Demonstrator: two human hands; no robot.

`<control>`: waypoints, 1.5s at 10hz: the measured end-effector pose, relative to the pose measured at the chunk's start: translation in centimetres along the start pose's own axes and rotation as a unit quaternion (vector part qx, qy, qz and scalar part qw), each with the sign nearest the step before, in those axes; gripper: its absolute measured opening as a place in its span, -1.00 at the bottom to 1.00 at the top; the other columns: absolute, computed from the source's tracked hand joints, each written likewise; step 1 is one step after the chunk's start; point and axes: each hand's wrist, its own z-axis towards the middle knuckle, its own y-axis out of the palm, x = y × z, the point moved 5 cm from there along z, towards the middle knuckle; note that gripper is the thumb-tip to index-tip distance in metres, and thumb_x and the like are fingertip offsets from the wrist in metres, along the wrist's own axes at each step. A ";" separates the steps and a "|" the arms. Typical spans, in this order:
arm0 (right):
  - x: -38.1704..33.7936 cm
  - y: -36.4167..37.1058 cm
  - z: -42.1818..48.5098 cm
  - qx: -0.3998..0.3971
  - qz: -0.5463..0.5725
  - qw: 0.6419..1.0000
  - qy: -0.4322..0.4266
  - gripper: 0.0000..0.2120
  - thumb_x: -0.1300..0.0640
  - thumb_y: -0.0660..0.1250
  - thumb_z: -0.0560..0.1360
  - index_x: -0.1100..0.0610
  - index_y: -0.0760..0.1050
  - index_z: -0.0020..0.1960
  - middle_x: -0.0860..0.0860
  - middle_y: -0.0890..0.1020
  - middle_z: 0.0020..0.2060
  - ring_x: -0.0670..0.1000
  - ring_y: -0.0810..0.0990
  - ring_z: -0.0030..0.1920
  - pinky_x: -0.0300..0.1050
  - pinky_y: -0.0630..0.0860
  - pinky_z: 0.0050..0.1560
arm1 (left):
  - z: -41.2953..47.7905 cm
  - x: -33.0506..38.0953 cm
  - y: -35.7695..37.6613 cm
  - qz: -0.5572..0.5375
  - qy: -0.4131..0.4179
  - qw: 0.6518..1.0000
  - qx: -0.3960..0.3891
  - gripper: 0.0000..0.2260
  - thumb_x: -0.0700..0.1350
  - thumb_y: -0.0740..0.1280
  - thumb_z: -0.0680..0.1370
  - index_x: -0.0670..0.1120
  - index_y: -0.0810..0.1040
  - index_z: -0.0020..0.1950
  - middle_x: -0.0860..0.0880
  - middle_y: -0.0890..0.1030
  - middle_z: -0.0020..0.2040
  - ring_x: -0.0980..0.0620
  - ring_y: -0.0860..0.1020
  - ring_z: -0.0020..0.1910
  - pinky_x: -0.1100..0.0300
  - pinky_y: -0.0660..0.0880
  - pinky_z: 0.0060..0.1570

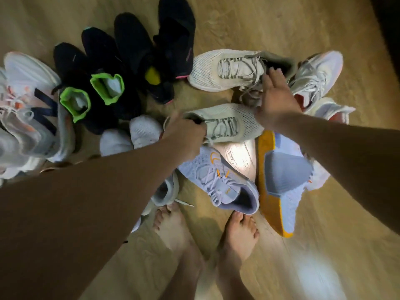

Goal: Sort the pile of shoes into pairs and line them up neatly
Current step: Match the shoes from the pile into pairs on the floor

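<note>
Shoes lie scattered on a wooden floor. My left hand (186,131) grips the heel collar of a beige mesh sneaker (233,122) at the centre. A matching beige sneaker (218,70) lies just beyond it, toe to the left. My right hand (275,96) hovers with straight fingers over that far sneaker's heel opening and loose laces. A light blue sneaker (218,180) with orange marks sits in front of my feet. Its mate (281,182) lies on its side to the right, orange sole showing.
Two black shoes with green collars (91,92) and two more black shoes (171,40) stand at the back left. White sneakers (23,109) are heaped at the far left, others (318,76) at the right. White shoes (138,135) lie beside my left wrist. My bare feet (236,232) stand near the blue sneaker.
</note>
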 end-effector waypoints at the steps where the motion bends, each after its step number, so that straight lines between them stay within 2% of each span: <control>1: 0.4 -0.6 1.8 -0.048 -0.041 0.998 0.010 -0.28 0.10 0.38 0.47 0.27 0.15 0.51 0.24 0.23 0.49 0.20 0.14 0.53 0.10 0.22 0.48 | -0.9 2.7 0.2 -0.031 0.035 0.998 0.038 -0.57 -0.06 0.28 0.49 -0.03 0.34 0.35 -0.01 0.62 -0.16 -0.11 0.58 -0.09 -0.04 0.13 0.21; 2: 0.6 -1.0 2.3 -0.074 -0.140 0.987 0.023 -0.52 0.05 0.34 0.48 0.18 0.36 0.33 0.22 0.47 0.24 0.26 0.41 0.30 0.20 0.42 0.27 | -1.9 3.9 0.4 -0.057 0.034 0.997 0.046 -0.52 -0.08 0.30 0.47 -0.03 0.28 0.37 0.02 0.57 -0.23 -0.10 0.58 -0.13 -0.06 0.12 0.28; 3: 1.5 -0.4 1.9 -0.094 -0.209 0.969 0.094 -0.62 0.15 0.31 0.51 0.13 0.40 0.31 0.18 0.52 0.23 0.29 0.48 0.27 0.16 0.44 0.15 | -2.3 4.8 -0.2 -0.054 0.032 0.996 0.059 -0.52 -0.09 0.27 0.50 -0.08 0.25 0.40 -0.02 0.59 -0.24 -0.09 0.59 -0.19 -0.03 0.19 0.17; 4: 3.1 0.6 1.0 -0.114 -0.292 0.946 0.081 -0.71 0.16 0.27 0.45 0.17 0.50 0.16 0.18 0.57 0.13 0.26 0.56 0.18 0.01 0.46 -0.02 | -2.6 7.2 -1.2 -0.121 0.026 0.991 0.049 -0.52 -0.06 0.27 0.53 -0.09 0.26 0.42 -0.03 0.64 -0.15 -0.11 0.61 -0.14 -0.02 0.26 0.15; 5: 6.2 1.8 0.1 -0.117 -0.343 0.932 0.021 -0.73 0.11 0.23 0.48 0.19 0.58 0.07 0.18 0.60 -0.01 0.26 0.59 0.05 0.11 0.56 0.00 | -3.2 11.1 -1.5 -0.180 0.028 0.982 0.044 -0.41 -0.03 0.33 0.50 -0.10 0.20 0.48 -0.07 0.63 0.06 -0.15 0.58 0.06 -0.04 0.21 0.33; 6: 6.8 0.1 -4.3 -0.154 -0.289 0.943 0.057 -0.79 0.13 0.23 0.55 0.20 0.56 0.07 0.19 0.61 -0.01 0.24 0.61 0.01 0.01 0.52 -0.10 | -4.1 13.9 -1.3 -0.161 0.046 0.985 0.045 -0.33 -0.04 0.37 0.41 -0.13 0.23 0.47 -0.08 0.65 0.05 -0.13 0.56 0.08 -0.02 0.18 0.32; 7: 7.4 0.0 -5.4 -0.136 -0.308 0.940 0.047 -0.79 0.10 0.27 0.52 0.15 0.57 0.09 0.18 0.62 0.01 0.24 0.61 0.03 0.00 0.58 -0.03 | -5.5 14.2 -0.9 -0.153 0.041 0.986 0.051 -0.36 -0.07 0.38 0.37 -0.13 0.30 0.42 -0.07 0.67 -0.10 -0.11 0.59 -0.10 0.03 0.29 0.18; 8: 6.8 -1.2 -6.0 -0.078 -0.284 0.955 0.027 -0.75 0.07 0.24 0.54 0.09 0.57 0.14 0.20 0.62 0.11 0.29 0.59 0.11 0.04 0.54 0.00 | -6.2 12.0 -0.2 -0.256 -0.035 0.963 0.076 -0.33 -0.07 0.40 0.38 -0.10 0.24 0.44 -0.07 0.63 -0.11 -0.13 0.57 -0.12 0.04 0.34 0.15; 9: 5.8 -2.4 -4.4 -0.019 -0.185 0.981 0.051 -0.73 0.01 0.20 0.55 0.14 0.55 0.10 0.27 0.61 0.02 0.33 0.59 0.05 0.03 0.48 -0.06 | -6.1 9.2 0.1 -0.344 -0.084 0.933 0.060 -0.19 -0.06 0.39 0.46 -0.08 -0.03 0.56 -0.01 0.63 0.03 -0.11 0.55 0.00 0.04 0.26 0.24; 10: 4.9 -2.6 -3.5 0.001 -0.030 0.992 0.120 -0.65 -0.06 0.19 0.56 0.20 0.57 0.08 0.31 0.60 0.02 0.34 0.57 0.06 0.06 0.51 0.03 | -5.3 6.9 0.6 -0.350 -0.106 0.929 0.048 -0.11 -0.08 0.37 0.47 -0.05 -0.18 0.59 0.00 0.52 0.25 -0.09 0.49 0.15 0.07 0.24 0.26; 11: 3.6 -1.7 -5.7 0.051 0.075 0.984 0.153 -0.73 0.00 0.20 0.56 0.14 0.54 0.12 0.24 0.56 0.09 0.27 0.53 0.15 0.00 0.45 0.11 | -5.2 6.3 0.8 -0.331 -0.076 0.938 0.069 -0.28 -0.10 0.37 0.44 -0.04 0.12 0.54 -0.04 0.41 0.29 -0.09 0.46 0.21 0.03 0.32 0.23; 12: 2.4 3.7 -11.1 -0.059 0.074 0.988 0.124 -0.86 0.09 0.27 0.49 0.03 0.46 0.05 0.13 0.57 0.05 0.18 0.53 0.12 -0.09 0.41 -0.01 | -5.3 4.9 0.5 -0.259 -0.084 0.952 0.142 -0.55 -0.10 0.41 0.37 0.00 0.46 0.25 -0.02 0.43 0.25 -0.11 0.44 0.17 -0.02 0.38 0.10; 13: 1.1 11.7 -17.2 -0.268 0.012 0.961 0.072 -0.47 -0.07 0.35 0.39 0.04 0.37 0.32 0.10 0.52 0.21 0.17 0.51 0.20 -0.10 0.44 0.07 | -5.2 3.5 1.9 -0.128 -0.070 0.988 0.054 -0.68 -0.01 0.39 0.39 0.06 0.55 0.14 0.00 0.36 0.36 -0.16 0.32 0.25 -0.10 0.27 0.21; 14: 1.9 14.9 -19.2 -0.272 -0.019 0.956 0.110 -0.17 -0.02 0.41 0.43 -0.09 -0.01 0.54 0.11 0.44 0.30 0.24 0.49 0.24 0.02 0.45 0.09 | -4.6 2.2 3.3 -0.135 -0.068 0.988 -0.039 -0.75 -0.03 0.35 0.51 -0.01 0.54 0.17 -0.11 0.40 0.29 -0.23 0.44 0.21 -0.14 0.36 0.21; 15: 3.1 14.5 -18.7 -0.304 -0.080 0.935 0.166 -0.28 0.17 0.35 0.51 -0.03 0.07 0.55 0.16 0.47 0.29 0.26 0.49 0.29 0.15 0.49 0.10 | -4.7 1.3 3.2 -0.232 -0.050 0.970 -0.054 -0.77 -0.06 0.35 0.55 -0.12 0.51 0.16 -0.18 0.42 0.19 -0.26 0.55 0.09 -0.06 0.48 0.04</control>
